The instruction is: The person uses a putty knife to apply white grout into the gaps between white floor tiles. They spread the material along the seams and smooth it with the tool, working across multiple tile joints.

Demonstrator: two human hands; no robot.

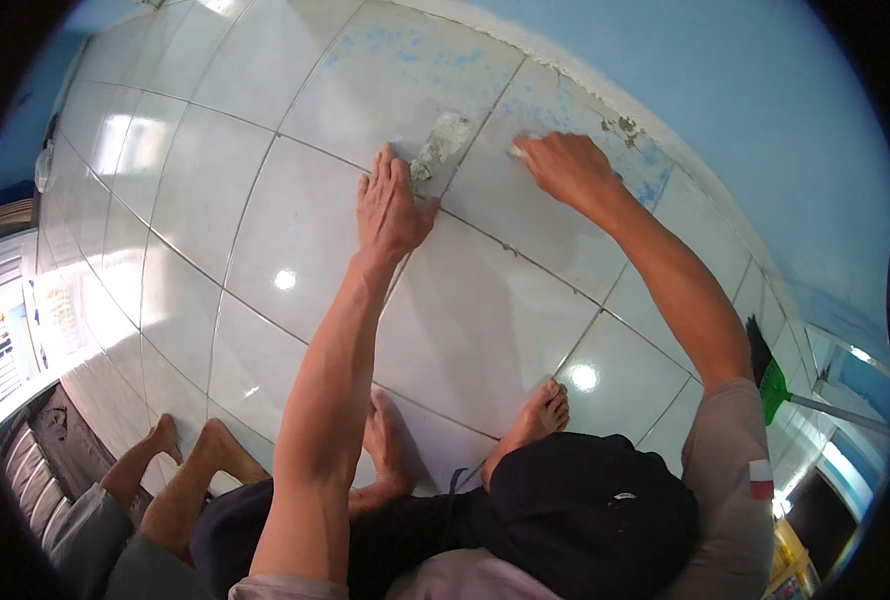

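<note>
My left hand (393, 205) lies flat on the white floor tiles (315, 220), fingers stretched out and thumb apart. Just beyond its fingers is a rough, grey-white strip (445, 138); whether it is a loose piece or a crusted patch I cannot tell. My right hand (570, 168) is closed and pressed low over a tile by the wall. A small pale edge shows at its fingertips, too little to name. Blue paint specks (405, 45) dot the tiles ahead of both hands.
A light blue wall (715, 100) runs along the far right, its base chipped. A green broom (773, 385) leans at the right. Another person's bare legs (180, 475) are at the lower left. My own bare feet (537, 415) stand on the tiles.
</note>
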